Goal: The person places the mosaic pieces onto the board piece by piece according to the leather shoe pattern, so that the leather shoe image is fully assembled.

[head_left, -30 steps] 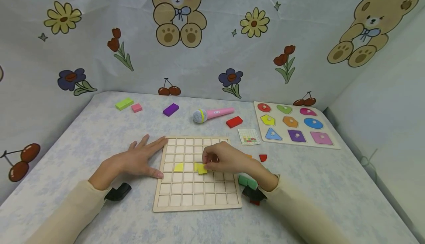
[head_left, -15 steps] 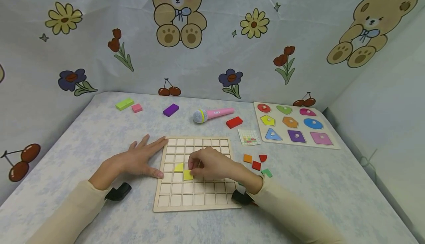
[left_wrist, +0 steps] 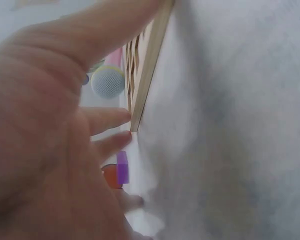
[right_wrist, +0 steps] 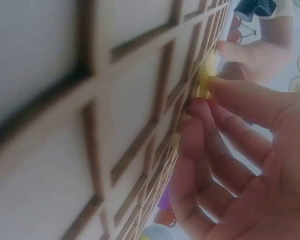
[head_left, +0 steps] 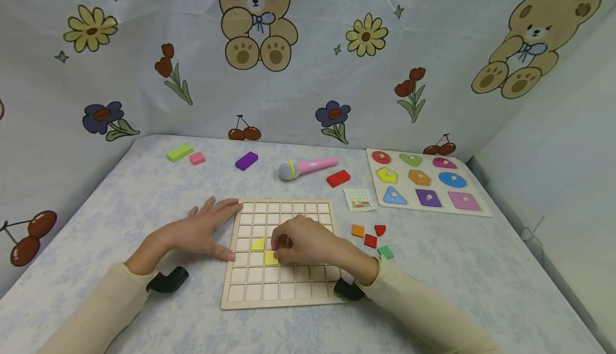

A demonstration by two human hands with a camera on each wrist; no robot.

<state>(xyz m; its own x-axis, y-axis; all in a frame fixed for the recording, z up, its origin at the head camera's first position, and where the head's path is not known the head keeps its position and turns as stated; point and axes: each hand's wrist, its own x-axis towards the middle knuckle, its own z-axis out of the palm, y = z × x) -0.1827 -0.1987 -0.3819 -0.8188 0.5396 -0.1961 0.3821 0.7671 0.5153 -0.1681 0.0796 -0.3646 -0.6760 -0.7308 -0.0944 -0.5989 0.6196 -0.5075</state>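
A wooden grid board [head_left: 247,291] lies on the table, with a yellow square tile [head_left: 258,244] in one of its cells. My left hand [head_left: 199,235] is spread at the board's left edge, fingertips at the far corner and thumb lower down. My right hand [head_left: 308,241] pinches another yellow square tile [head_left: 271,258] between thumb and fingers, low over a cell one row nearer and one column to the right. In the right wrist view this yellow tile [right_wrist: 205,82] stands on edge-on at the fingertips, close to the grid. My right hand hides part of the board's middle.
Right of the board are orange [head_left: 357,230], red [head_left: 370,241] and green [head_left: 385,252] pieces and a pattern card [head_left: 360,200]. Behind lie a toy microphone [head_left: 308,167], a red block [head_left: 338,178], a purple block [head_left: 246,161] and a shape-puzzle board [head_left: 409,199].
My right hand has carried the yellow tile left and slightly nearer, from mid-board to the cell diagonal to the other tile. The left hand has stayed at the board's edge.
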